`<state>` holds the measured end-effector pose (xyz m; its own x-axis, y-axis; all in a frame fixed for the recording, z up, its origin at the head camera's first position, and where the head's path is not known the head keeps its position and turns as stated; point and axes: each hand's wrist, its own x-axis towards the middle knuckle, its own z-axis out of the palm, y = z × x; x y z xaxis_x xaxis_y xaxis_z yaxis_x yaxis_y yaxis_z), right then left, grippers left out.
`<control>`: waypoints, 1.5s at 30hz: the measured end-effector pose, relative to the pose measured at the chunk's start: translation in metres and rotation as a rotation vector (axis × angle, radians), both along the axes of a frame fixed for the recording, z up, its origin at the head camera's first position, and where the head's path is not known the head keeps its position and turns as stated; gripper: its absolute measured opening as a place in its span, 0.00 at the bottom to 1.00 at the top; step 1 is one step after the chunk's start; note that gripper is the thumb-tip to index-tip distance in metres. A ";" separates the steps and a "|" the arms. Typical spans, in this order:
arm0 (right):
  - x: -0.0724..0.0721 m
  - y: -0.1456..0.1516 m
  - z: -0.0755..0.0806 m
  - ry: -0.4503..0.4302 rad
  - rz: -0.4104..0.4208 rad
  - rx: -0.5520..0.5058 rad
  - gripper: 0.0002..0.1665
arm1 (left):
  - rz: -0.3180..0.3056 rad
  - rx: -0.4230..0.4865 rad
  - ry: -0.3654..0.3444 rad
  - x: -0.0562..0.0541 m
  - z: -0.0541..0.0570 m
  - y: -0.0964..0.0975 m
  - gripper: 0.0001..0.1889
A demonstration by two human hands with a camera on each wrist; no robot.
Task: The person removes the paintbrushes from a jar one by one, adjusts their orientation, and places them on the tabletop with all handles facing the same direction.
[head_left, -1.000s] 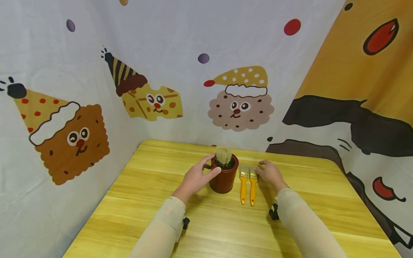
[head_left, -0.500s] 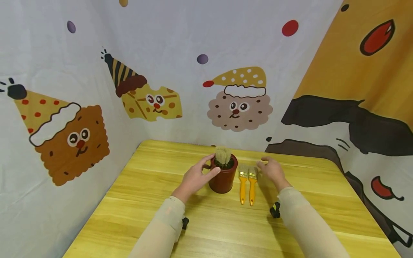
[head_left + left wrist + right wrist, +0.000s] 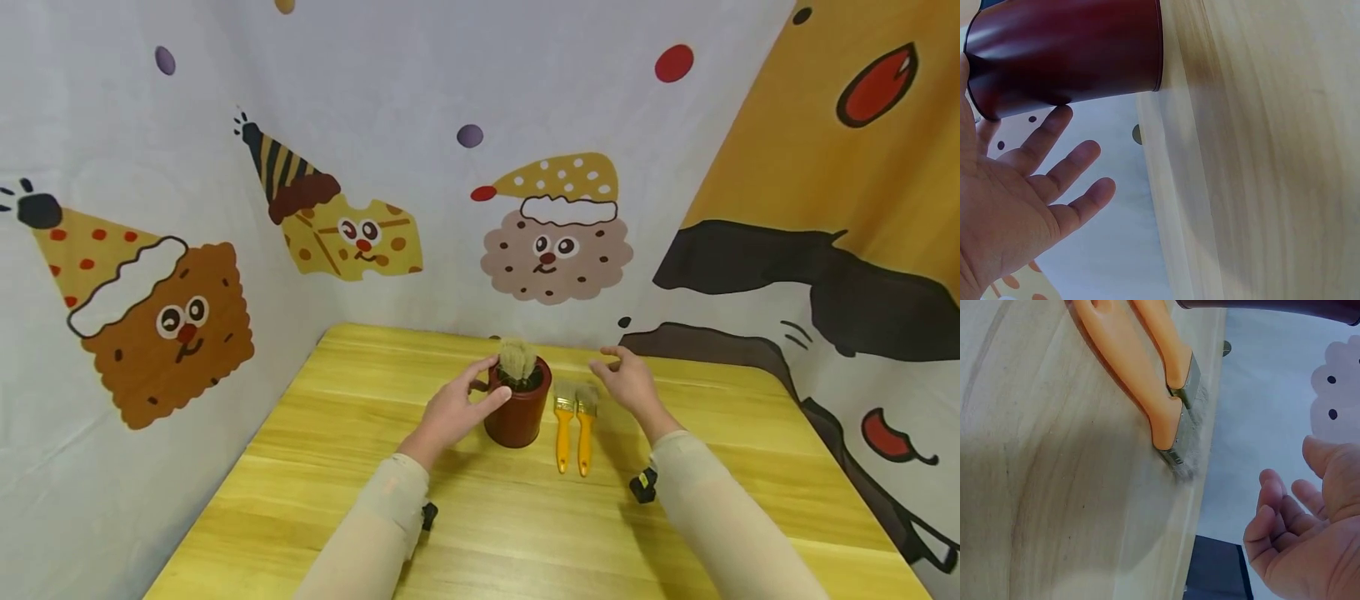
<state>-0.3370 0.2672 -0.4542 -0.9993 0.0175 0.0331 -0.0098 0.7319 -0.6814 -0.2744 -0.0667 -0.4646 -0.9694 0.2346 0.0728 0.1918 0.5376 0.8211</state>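
- Dark red pot [image 3: 517, 417]: upright on wood table [image 3: 322, 467], between the hands, right at left hand's fingertips.
- Tan fuzzy tuft [image 3: 517, 363] rises out of the pot, dark green bits around its base.
- Left hand [image 3: 455, 410]: thumb and index spread around the pot's rim, thumb on near side, index on far side. Left wrist view: one fingertip touches the pot wall, two lower fingers fanned out clear of it.
- Two paint brushes, yellow-orange handles: left brush [image 3: 563, 437] just beside the pot, right brush [image 3: 585, 440] next to it, nearer right hand. Both flat, handles toward the person.
- Right hand [image 3: 632, 385]: raised past the bristle ends, fingers loosely bent, thumb apart, grip empty.
- Hands well apart, pot and brushes between.
- Pale sleeves [image 3: 378, 512] on both arms.
- Cartoon-print cloth [image 3: 420, 100] beyond the hands.
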 end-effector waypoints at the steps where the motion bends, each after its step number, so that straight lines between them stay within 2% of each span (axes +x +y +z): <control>1: 0.000 0.000 0.000 0.000 0.005 -0.009 0.38 | 0.000 -0.001 0.000 0.000 0.000 0.000 0.35; 10: 0.006 -0.002 0.004 0.096 0.093 -0.025 0.42 | -0.003 -0.001 0.005 0.000 0.000 0.000 0.36; 23: 0.019 -0.019 0.021 0.088 0.175 -0.072 0.44 | -0.010 0.005 0.005 0.000 -0.002 0.000 0.35; 38: 0.036 -0.048 0.041 0.167 0.276 -0.096 0.41 | -0.003 0.001 0.014 -0.001 -0.001 0.001 0.35; 45: 0.043 -0.063 0.046 0.194 0.326 -0.089 0.39 | -0.007 0.005 0.007 0.000 0.001 0.001 0.35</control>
